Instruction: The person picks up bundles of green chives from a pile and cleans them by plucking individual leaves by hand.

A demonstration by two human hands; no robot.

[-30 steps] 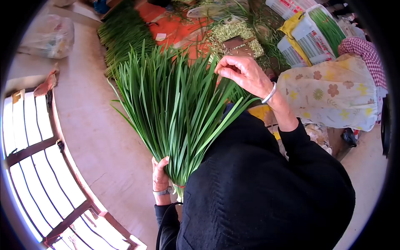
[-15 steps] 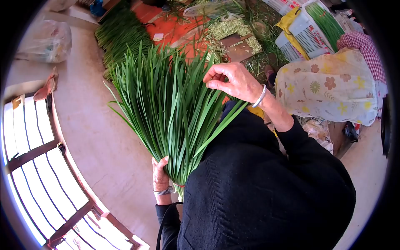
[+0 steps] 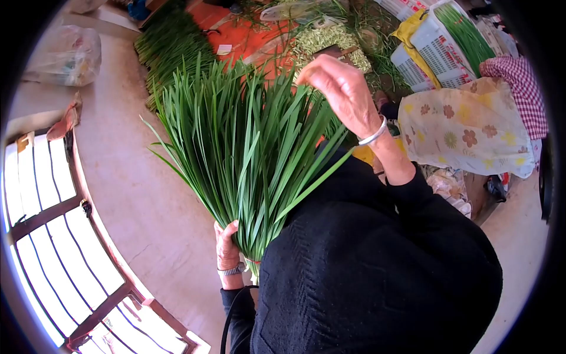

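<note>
Left hand: fingers gripping lower part of green leafy bunch, leaves fanning above them. Right hand: fingers bent beside leaf tips; cannot tell if pinching any. Right of those fingers: white basket, green stalks inside.

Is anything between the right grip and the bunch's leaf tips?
Nothing visible: the right grip is at the upper right of the bunch, close to the leaf tips. The left grip holds it low, out of the way.

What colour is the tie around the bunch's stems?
The tie is red, seen in the head view.
</note>
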